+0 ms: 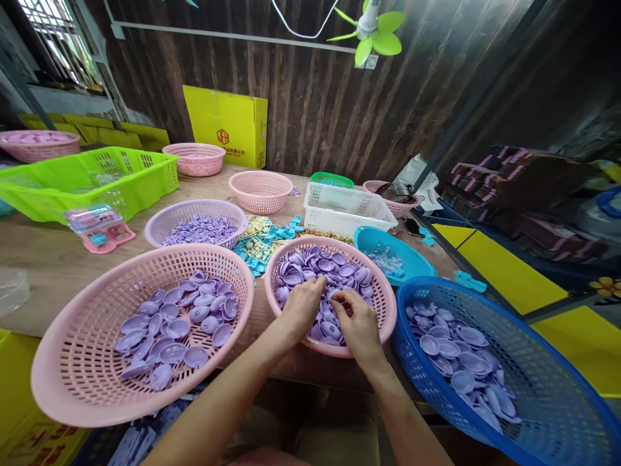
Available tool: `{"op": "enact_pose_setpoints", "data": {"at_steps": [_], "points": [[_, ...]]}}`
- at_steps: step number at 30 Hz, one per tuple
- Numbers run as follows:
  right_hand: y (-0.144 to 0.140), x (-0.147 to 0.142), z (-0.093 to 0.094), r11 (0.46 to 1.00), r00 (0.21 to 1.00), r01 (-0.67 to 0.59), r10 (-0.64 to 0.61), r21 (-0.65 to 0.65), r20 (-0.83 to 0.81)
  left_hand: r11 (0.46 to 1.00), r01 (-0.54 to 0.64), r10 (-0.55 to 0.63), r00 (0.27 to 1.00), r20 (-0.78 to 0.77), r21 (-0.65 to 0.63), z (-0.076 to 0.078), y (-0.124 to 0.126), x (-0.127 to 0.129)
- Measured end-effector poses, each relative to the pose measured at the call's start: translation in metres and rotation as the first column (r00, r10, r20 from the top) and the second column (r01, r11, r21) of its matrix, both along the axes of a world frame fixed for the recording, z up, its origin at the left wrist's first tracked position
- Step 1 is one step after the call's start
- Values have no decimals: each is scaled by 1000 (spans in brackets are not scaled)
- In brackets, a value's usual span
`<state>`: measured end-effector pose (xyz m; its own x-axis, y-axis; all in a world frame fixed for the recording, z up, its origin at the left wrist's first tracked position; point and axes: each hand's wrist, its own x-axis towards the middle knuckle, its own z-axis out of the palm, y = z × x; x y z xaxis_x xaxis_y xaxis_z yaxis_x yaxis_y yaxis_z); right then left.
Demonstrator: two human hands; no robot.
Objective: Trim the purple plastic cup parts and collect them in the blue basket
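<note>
Both my hands are over a pink basket (385,317) heaped with small oval purple plastic pieces (330,330). My left hand (305,301) has its fingers bent together at the middle of the heap. Close on its right, my right hand (356,320) pinches with thumb and forefinger, seemingly at a purple piece; the fingertips of both hands nearly meet. Exactly what the left fingers hold is hidden. A larger pink basket (72,349) to the left has more purple pieces (174,330). On the right, a blue basket (557,388) carries similar purple pieces (466,353).
Behind stand a lilac basket (155,223) of tiny purple parts, loose cream and blue parts (264,243), a white basket (330,217) and a teal tray (412,259). A green crate (58,188) and a pink toy case (104,233) are at left. A green fan (367,26) hangs above.
</note>
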<state>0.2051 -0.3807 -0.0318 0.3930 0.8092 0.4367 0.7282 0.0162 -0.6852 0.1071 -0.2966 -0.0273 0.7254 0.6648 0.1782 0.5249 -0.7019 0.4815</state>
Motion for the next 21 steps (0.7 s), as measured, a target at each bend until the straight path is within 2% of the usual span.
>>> {"op": "enact_pose_setpoints", "data": {"at_steps": [3, 6, 9, 11, 12, 14, 18, 21], "points": [[-1, 0, 5, 998, 999, 49, -49, 49, -14, 999, 18, -13, 994, 107, -50, 5, -4, -1], [-2, -2, 10, 994, 998, 55, -55, 92, 0, 969, 82, -12, 959, 284, -233, 9, -10, -4], [-7, -8, 16, 995, 999, 34, -35, 97, 9, 867, 145, 69, 913, 402, -477, 9, -14, -9], [-10, -14, 20, 996, 999, 35, -35, 83, -2, 802, 153, 146, 887, 438, -578, 8, -17, -13], [-12, -18, 22, 996, 999, 41, -41, 79, 2, 789, 149, 170, 880, 444, -596, 8, -19, -15], [-14, -24, 25, 995, 997, 52, -57, 89, 46, 799, 137, 179, 876, 448, -586, 10, -23, -19], [-16, -34, 27, 992, 982, 43, -64, 119, 179, 855, 90, 159, 891, 425, -510, 17, -31, -27], [-17, -38, 29, 990, 974, 39, -67, 133, 215, 882, 65, 163, 887, 431, -467, 20, -35, -32]]}}
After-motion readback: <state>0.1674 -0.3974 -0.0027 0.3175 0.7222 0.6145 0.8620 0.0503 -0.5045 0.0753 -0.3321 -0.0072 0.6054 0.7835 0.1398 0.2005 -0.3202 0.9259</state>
